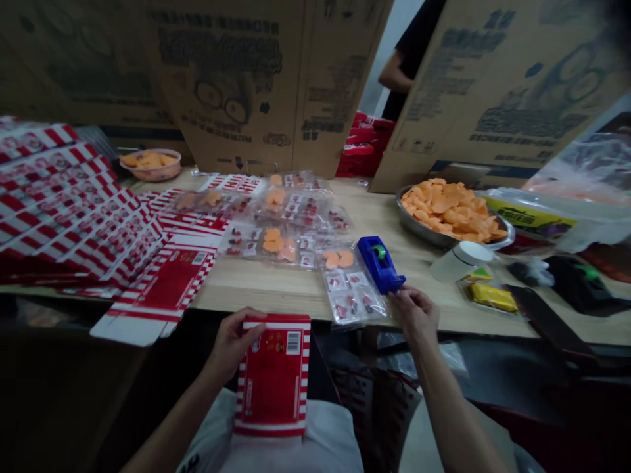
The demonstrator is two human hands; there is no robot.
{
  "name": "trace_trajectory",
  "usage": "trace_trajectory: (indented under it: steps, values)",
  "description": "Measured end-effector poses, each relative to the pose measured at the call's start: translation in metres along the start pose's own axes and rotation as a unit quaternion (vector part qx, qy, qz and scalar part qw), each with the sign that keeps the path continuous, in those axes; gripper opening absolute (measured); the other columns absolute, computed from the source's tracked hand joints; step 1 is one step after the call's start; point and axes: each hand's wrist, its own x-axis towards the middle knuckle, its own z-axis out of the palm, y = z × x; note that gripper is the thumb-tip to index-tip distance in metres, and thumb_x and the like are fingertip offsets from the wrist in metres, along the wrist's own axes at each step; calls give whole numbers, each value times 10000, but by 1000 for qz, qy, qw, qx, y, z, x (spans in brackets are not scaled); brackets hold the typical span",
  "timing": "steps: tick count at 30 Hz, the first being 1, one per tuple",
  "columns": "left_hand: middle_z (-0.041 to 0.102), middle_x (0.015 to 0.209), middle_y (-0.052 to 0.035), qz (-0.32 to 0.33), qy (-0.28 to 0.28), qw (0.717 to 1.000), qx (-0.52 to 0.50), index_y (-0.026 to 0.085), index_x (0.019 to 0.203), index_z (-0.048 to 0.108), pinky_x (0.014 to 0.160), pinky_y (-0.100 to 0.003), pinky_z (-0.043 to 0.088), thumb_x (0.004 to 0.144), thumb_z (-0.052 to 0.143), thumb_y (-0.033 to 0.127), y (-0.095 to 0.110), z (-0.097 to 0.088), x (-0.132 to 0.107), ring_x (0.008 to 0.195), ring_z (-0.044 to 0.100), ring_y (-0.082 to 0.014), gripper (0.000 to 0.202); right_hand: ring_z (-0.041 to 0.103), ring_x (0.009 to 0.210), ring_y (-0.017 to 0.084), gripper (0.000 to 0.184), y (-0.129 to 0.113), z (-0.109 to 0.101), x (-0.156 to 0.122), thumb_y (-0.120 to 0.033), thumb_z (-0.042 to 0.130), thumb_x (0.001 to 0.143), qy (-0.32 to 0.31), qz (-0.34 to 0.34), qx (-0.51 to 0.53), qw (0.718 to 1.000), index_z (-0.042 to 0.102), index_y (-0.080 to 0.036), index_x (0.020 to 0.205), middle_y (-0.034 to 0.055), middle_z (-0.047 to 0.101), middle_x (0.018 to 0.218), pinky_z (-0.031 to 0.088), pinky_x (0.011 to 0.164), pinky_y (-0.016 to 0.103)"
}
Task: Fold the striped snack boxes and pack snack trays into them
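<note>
My left hand (234, 345) is closed on the upper left edge of a red box (273, 381) with white stripes along its sides, propped upright over my lap. At the cutter end of a blue tape dispenser (379, 266) with a green core, my right hand (417, 312) has its fingers pinched together. Whether tape is between those fingertips is too small to tell. Just left of the dispenser lies a clear packet (351, 289) holding orange pieces and small printed sachets. Several similar packets (286, 246) lie behind it on the table.
Flattened striped cartons (162, 276) and a large striped stack (64, 197) fill the left. A metal bowl of orange pieces (448, 210), a white jar (461, 261) and a yellow packet (493, 297) stand right. Tall cardboard sheets (276, 85) line the back; a person's arm (394, 73) shows between them.
</note>
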Motion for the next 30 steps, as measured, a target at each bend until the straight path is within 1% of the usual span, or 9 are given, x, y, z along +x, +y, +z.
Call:
trace_trajectory:
  steps: [3,5,9,13,16,18,24,27,30]
  values:
    - [646,716,3,-2,-3,1000,-21,158,803,669,559,-206,482,668,752,322,-1,0,-2,601,588,-114,228,539,786,142,267,-27,14,-17,-403,708,669,-65,-34,-2,997,550,-188,672,-6,548,843,506,761,338]
    - [642,707,8,2,-6,1000,-26,154,794,669,563,-201,477,662,758,312,-1,1,-3,601,582,-109,225,543,822,148,214,-57,39,-29,-364,655,765,-265,-57,-49,961,570,-180,697,11,567,874,485,766,316]
    - [635,701,11,6,-32,999,-43,146,791,661,557,-190,461,670,757,299,1,5,-2,599,571,-100,217,529,775,144,203,-112,116,-48,-294,556,851,-719,-120,-183,660,562,-155,703,34,560,822,435,721,275]
    - [633,679,8,16,-45,998,-43,134,783,654,543,-187,446,677,754,297,3,5,-4,576,558,-96,218,486,701,125,92,-132,184,-66,-153,558,807,-829,-199,-303,426,575,-132,719,10,533,756,384,658,242]
    - [657,712,-10,12,-52,997,-58,133,807,653,564,-205,458,691,743,303,3,3,-6,594,574,-109,224,471,687,124,76,-129,207,-82,-78,552,749,-846,-225,-361,321,596,-127,711,5,530,736,357,633,229]
    - [658,712,-13,13,-50,997,-63,133,806,654,564,-208,455,700,735,305,3,1,-6,597,576,-114,218,463,681,130,50,-124,212,-90,-121,580,738,-829,-253,-388,312,600,-128,692,10,530,728,344,622,233]
    - [649,706,-5,32,-39,997,-51,135,780,664,581,-200,443,701,728,281,7,-2,-4,616,566,-110,178,482,676,137,238,-105,215,-86,-351,692,717,-786,-228,-416,395,593,-136,688,18,563,723,327,592,234]
    - [645,694,1,19,-43,997,-55,137,784,664,585,-206,443,705,726,287,8,-3,-7,607,563,-109,180,488,631,118,367,-85,216,-76,-401,791,599,-812,-88,-363,449,575,-144,748,-19,565,690,340,564,219]
    - [654,742,-9,29,-56,997,-38,145,811,681,612,-209,448,720,718,272,8,-4,-12,653,574,-115,161,495,570,94,499,-59,207,-75,-461,832,502,-854,153,-232,441,549,-147,767,-54,552,632,369,542,206]
